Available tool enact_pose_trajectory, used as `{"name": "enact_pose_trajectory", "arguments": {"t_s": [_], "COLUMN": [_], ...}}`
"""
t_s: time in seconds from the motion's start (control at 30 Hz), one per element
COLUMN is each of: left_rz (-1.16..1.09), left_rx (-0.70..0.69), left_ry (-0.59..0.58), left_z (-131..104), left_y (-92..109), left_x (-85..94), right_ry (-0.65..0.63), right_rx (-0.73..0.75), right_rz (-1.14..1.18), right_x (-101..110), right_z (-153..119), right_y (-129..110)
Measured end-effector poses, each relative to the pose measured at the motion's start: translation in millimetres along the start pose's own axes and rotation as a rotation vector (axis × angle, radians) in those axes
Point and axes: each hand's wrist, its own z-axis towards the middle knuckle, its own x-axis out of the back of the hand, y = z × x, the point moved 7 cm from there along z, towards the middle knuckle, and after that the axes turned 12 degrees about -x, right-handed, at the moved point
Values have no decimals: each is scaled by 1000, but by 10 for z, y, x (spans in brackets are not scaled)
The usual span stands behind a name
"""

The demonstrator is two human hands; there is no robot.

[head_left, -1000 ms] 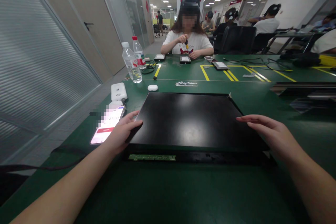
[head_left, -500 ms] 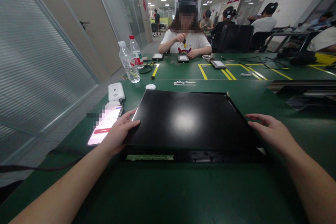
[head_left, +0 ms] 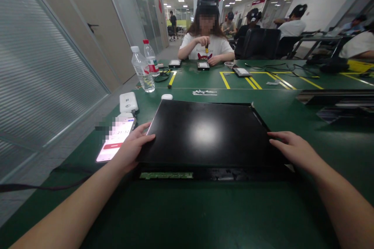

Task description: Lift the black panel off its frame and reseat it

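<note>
A flat black display panel (head_left: 181, 136) lies tilted over a black frame (head_left: 233, 175) on the green table. A green circuit board strip (head_left: 166, 175) shows along the frame's near side. My left hand (head_left: 136, 144) is closed on the panel's left edge, thumb on top and the other fingers partly hidden beneath or behind it. At the right edge, my right hand (head_left: 288, 146) has its fingertips on the panel, thumb and forefinger close together. Its remaining fingers are mostly out of sight.
Left of the panel are a lit phone (head_left: 117, 140), a white power bank (head_left: 128, 102) and two bottles (head_left: 143, 71). Dark strips (head_left: 336, 97) lie at the right. Across the table a person (head_left: 207, 42) holds a screwdriver (head_left: 207, 49) over a hard drive (head_left: 203, 65).
My right hand has moved inward to the left, from beside the panel's right edge onto it. The left hand keeps its hold, and the panel looks almost unmoved.
</note>
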Motion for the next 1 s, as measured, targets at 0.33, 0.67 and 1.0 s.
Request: {"name": "enact_pose_trajectory", "arguments": {"t_s": [0.33,0.67,1.0], "left_rz": [1,9,29], "left_rx": [-46,-38,-24], "left_ry": [-41,-3,-24], "left_z": [51,-16,-49], "left_y": [-104,-24,30], "left_x": [68,-15,-27], "right_ry": [13,-5,-8], "right_rx": [47,8,-45], "right_rz": [-84,-82,-23], "right_x": [-26,-24,-48], "right_z": [-18,-16,54], "right_y": [-59,-26,81]}}
